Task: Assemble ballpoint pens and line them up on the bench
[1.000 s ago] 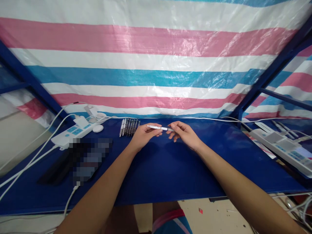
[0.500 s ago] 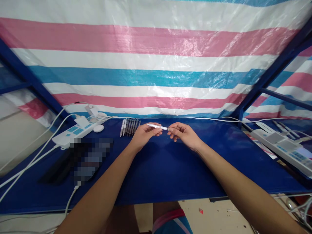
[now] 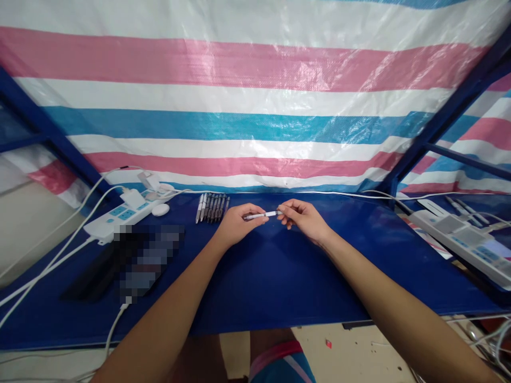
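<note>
A slim white and grey pen is stretched between my two hands, above the blue tabletop. My left hand pinches its left part between thumb and fingers. The right end of the pen is between the thumb and fingers of my right hand; the fingers partly hide that end. Just left of my left hand, several pens lie side by side in a row, white ones at the left and darker ones to the right.
A white power strip with plugs and cables lies at the left, near a round white disc. Dark pixelated objects lie in front. Another power strip and pens are at the right. Blue frame posts flank the table.
The pen has turned nearer to level, and a longer piece shows between my hands, with a grey part visible toward the right. My left hand has shifted slightly.
</note>
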